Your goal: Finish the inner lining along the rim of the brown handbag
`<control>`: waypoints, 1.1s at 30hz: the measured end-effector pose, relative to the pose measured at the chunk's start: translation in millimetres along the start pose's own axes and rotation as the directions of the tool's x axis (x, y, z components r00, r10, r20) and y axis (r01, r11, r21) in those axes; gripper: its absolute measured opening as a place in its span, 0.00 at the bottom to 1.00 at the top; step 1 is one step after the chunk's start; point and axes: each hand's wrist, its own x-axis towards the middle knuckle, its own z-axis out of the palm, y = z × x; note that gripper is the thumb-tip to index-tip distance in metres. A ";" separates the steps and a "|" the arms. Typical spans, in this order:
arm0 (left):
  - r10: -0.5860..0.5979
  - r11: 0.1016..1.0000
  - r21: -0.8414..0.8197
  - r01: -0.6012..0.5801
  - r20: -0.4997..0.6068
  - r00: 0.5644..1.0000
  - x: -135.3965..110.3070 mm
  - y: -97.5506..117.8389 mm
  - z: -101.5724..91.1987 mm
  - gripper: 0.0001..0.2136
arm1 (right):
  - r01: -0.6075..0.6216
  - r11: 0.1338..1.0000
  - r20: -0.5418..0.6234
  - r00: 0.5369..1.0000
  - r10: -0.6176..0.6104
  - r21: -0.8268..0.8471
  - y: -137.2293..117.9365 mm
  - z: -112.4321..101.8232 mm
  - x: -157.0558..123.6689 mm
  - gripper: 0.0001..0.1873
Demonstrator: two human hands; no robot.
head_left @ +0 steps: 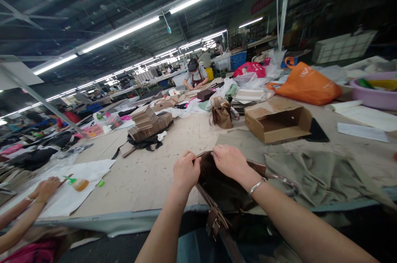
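Observation:
A brown handbag (228, 186) with its mouth spread wide hangs at the table's near edge, its dark inside facing up. My left hand (187, 168) is closed on the bag's far-left rim, thumb against the edge. On the far rim, a short way to the right, my right hand (231, 163) pinches the same edge with its fingertips bent over it. A strap with a metal buckle (216, 225) dangles from the bag's near-left side. Beside my right wrist lies crumpled olive cloth (319, 172). The bag's lower part is in shadow.
Ahead stand a small tan bag (221, 113), an open cardboard box (277, 120) and a pile of brown pieces (147, 122). An orange bag (305, 83) lies at the right. At the left, a co-worker's hands (46, 188) rest near a glue bottle (77, 183).

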 end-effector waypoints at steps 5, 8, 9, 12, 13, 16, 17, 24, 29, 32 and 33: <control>-0.045 0.998 0.043 0.045 -0.006 0.999 0.8 0.2 1.7 0.09 | 0.060 0.998 -0.005 0.998 -0.060 -0.003 1.2 -2.2 -0.6 0.15; -0.045 0.998 0.051 0.046 -0.015 0.999 1.0 -0.1 3.2 0.09 | 0.085 0.996 0.004 0.996 -0.085 0.023 2.0 -5.4 -1.6 0.17; -0.042 0.998 0.054 0.043 -0.017 0.999 0.8 -0.1 3.9 0.09 | 0.093 0.995 0.006 0.996 -0.093 0.035 2.0 -6.6 -1.8 0.16; -0.025 0.998 0.051 0.026 -0.024 0.999 0.2 0.0 6.1 0.10 | 0.116 0.991 0.016 0.993 -0.117 0.060 1.0 -9.0 -1.3 0.13; -0.016 0.999 0.047 0.017 -0.026 1.000 0.1 -0.2 6.8 0.10 | 0.123 0.990 0.022 0.992 -0.125 0.066 0.2 -9.4 -0.5 0.13; 0.006 0.999 0.032 -0.005 -0.034 0.999 0.7 -1.2 7.9 0.09 | 0.137 0.988 0.044 0.989 -0.140 0.078 -3.2 -9.5 4.7 0.12; 0.009 1.000 0.028 -0.008 -0.036 0.999 1.0 -1.5 8.0 0.09 | 0.139 0.987 0.050 0.988 -0.143 0.078 -4.5 -9.3 7.3 0.11; -0.006 1.000 0.001 0.006 -0.035 0.999 2.4 -2.6 7.4 0.10 | 0.221 0.971 0.050 0.973 -0.226 0.092 -8.6 -4.2 22.1 0.10; -0.018 0.991 -0.132 0.015 -0.021 1.000 -1.4 -8.1 6.2 0.08 | 0.213 0.974 0.036 0.976 -0.217 0.077 -6.8 -1.7 23.0 0.12; 0.004 0.973 -0.230 -0.012 -0.038 0.999 -4.8 -13.2 3.4 0.07 | 0.208 0.976 0.055 0.976 -0.212 0.073 -7.2 -2.5 25.2 0.12; 0.014 0.968 -0.250 -0.023 -0.039 0.999 -5.7 -14.8 2.2 0.06 | 0.206 0.976 0.064 0.975 -0.211 0.070 -7.4 -2.9 26.1 0.12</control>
